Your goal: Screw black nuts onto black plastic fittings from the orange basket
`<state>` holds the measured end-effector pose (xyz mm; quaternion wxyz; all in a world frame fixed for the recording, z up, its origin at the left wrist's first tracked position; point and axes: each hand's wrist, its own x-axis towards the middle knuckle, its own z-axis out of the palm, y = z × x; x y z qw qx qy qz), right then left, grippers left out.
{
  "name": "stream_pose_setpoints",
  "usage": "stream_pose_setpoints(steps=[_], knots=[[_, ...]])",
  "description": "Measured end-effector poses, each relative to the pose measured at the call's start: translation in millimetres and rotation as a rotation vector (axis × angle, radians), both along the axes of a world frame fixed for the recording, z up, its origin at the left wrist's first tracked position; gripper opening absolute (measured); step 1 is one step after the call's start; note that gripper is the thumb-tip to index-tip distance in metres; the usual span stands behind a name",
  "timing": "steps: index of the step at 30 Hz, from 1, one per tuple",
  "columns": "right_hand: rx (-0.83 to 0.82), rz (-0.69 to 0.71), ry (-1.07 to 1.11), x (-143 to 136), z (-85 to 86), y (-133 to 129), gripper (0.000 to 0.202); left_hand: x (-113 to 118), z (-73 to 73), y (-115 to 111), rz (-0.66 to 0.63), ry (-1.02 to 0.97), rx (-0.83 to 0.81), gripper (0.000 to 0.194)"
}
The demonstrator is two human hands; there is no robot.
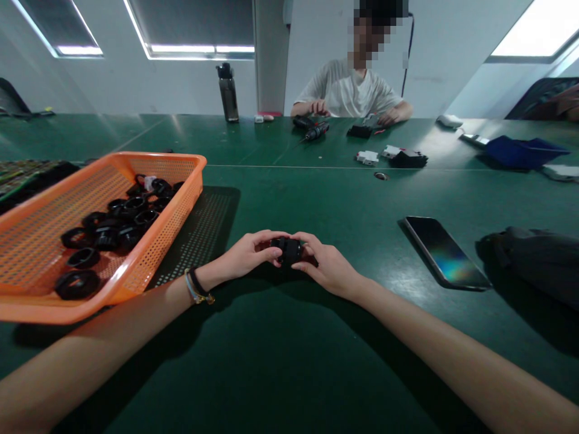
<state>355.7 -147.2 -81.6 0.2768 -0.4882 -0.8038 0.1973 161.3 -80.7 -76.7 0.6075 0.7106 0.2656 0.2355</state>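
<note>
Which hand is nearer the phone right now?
Right. The right hand is left of the phone, holding the black part; the left hand grips that part's opposite side, farther from the phone.

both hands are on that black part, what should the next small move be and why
Perhaps a slight twist: steady the left hand and turn the right hand a little. The fingers of both hands grip the black part from opposite sides, which would suit turning it.
</note>
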Motion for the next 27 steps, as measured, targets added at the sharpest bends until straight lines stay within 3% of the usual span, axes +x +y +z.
stream_pose_setpoints(steps=[8,17,27], knots=[[0.004,-0.010,-0.048,-2,0.4,0,0.041,-1,3.0,-1,0.021,-0.015,-0.008,0.039],[0.198,-0.053,-0.111,-4,-3.7,-1,0.039,4,1.1,-3,0.088,0.020,-0.151,0.034],[0.328,-0.005,-0.056,-1,-5.7,-1,0.039,7,11.3,-12,-0.003,0.088,-0.100,0.024]])
